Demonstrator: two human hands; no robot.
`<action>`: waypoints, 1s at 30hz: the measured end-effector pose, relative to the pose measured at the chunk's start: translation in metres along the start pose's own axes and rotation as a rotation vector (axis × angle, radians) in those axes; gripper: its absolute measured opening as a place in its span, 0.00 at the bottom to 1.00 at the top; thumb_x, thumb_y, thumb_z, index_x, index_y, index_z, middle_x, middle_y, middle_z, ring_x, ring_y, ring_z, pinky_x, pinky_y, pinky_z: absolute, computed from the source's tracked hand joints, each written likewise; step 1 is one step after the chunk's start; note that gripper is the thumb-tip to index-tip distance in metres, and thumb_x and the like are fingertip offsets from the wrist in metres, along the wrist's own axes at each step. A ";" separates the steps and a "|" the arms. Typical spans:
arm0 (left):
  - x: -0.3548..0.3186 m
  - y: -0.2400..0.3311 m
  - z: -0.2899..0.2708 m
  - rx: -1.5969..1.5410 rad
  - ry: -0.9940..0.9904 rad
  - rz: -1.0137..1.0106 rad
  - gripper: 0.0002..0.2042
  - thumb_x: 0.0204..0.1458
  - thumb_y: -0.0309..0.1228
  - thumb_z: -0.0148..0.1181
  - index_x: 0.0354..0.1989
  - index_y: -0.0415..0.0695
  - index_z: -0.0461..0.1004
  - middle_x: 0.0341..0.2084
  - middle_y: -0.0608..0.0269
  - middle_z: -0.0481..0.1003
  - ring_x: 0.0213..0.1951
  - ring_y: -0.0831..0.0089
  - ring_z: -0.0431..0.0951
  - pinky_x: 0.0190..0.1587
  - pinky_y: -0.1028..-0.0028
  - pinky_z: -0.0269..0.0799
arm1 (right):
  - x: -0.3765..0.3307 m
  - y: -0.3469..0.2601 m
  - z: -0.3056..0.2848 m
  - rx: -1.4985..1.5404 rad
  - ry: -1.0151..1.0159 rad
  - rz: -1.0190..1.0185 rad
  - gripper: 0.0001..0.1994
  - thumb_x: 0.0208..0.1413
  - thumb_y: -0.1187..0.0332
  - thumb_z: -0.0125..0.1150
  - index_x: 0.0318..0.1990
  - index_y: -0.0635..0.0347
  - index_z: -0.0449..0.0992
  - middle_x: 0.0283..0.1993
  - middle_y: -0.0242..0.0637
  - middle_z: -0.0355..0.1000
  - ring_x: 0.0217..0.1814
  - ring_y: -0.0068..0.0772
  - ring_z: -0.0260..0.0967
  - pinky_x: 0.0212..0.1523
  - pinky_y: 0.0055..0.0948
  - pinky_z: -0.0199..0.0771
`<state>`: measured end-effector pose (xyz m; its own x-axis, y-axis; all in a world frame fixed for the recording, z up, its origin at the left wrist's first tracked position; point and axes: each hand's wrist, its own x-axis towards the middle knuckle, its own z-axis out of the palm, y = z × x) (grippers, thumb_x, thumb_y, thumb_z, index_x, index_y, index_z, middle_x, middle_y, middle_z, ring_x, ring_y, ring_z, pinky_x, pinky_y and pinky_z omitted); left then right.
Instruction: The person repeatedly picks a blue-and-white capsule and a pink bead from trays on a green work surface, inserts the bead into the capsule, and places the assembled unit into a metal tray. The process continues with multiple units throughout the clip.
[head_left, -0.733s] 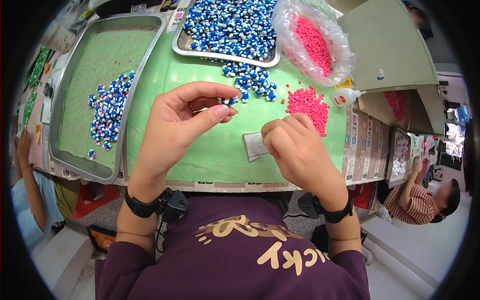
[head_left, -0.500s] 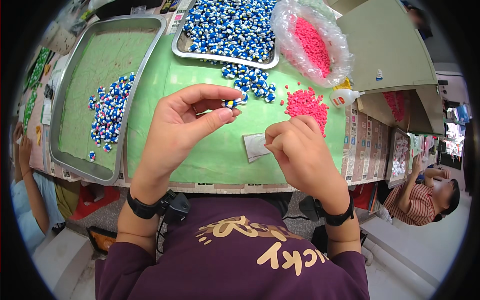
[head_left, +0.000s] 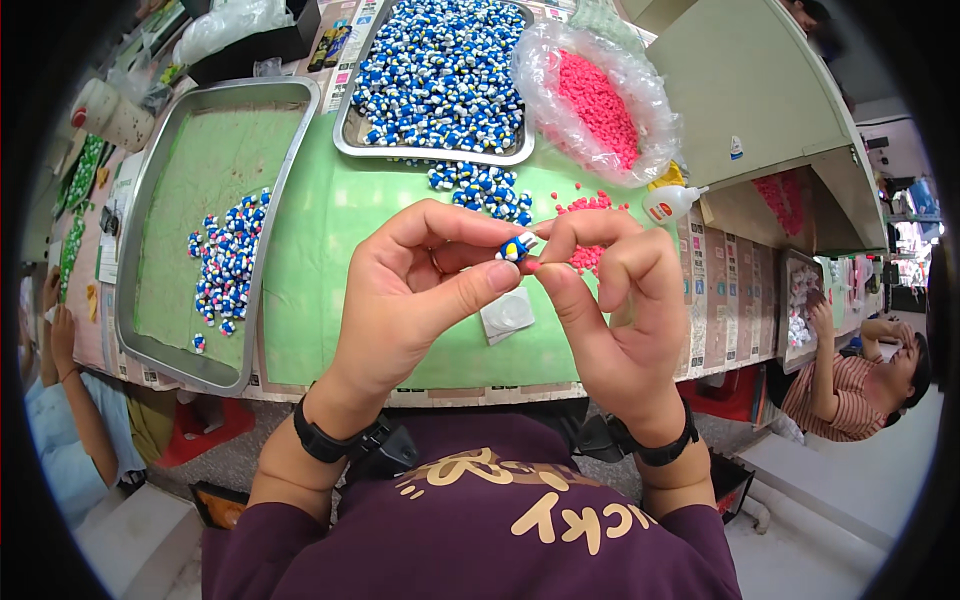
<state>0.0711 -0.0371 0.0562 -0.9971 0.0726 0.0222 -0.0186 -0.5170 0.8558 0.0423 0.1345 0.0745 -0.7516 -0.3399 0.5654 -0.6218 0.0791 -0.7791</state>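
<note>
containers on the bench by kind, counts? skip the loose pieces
Metal trays: 2, left tray and far tray
Clear plastic bag of pink pieces: 1
Small glue bottle: 1
Total: 4

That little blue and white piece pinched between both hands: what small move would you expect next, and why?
Probably a press of the right hand toward the left hand to seat something on the blue and white piece. Fingertips of both hands meet on it above the green mat, with loose pink bits just behind.
</note>
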 end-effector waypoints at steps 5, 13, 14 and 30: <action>-0.001 -0.003 0.002 0.019 -0.002 0.089 0.11 0.49 0.15 0.63 0.40 0.37 0.73 0.42 0.55 0.76 0.44 0.73 0.77 0.48 0.74 0.75 | 0.001 -0.002 0.004 -0.043 0.029 0.006 0.12 0.53 0.84 0.61 0.31 0.61 0.63 0.37 0.43 0.72 0.36 0.30 0.71 0.35 0.25 0.70; -0.004 -0.011 0.002 0.149 -0.023 0.333 0.10 0.48 0.13 0.64 0.38 0.36 0.75 0.39 0.55 0.75 0.41 0.72 0.78 0.44 0.76 0.78 | -0.002 -0.001 0.008 -0.008 0.058 0.021 0.14 0.51 0.82 0.64 0.33 0.59 0.61 0.38 0.41 0.67 0.37 0.30 0.68 0.40 0.27 0.69; -0.003 -0.009 0.000 0.212 -0.047 0.369 0.10 0.48 0.13 0.63 0.38 0.36 0.75 0.38 0.55 0.75 0.40 0.73 0.78 0.43 0.76 0.78 | 0.000 -0.001 0.005 -0.007 0.048 0.044 0.15 0.50 0.82 0.65 0.33 0.59 0.61 0.38 0.40 0.66 0.37 0.30 0.67 0.42 0.27 0.69; -0.043 0.066 -0.165 1.400 0.899 0.162 0.08 0.51 0.22 0.63 0.39 0.39 0.74 0.35 0.61 0.74 0.29 0.78 0.75 0.33 0.80 0.72 | -0.036 0.056 -0.069 -0.431 -0.342 0.434 0.08 0.47 0.84 0.55 0.32 0.65 0.64 0.28 0.44 0.65 0.31 0.44 0.67 0.34 0.35 0.68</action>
<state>0.1005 -0.2152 0.0263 -0.7134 -0.6376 0.2908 -0.3369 0.6759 0.6555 0.0195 0.2162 0.0291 -0.8843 -0.4636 0.0554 -0.3660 0.6148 -0.6987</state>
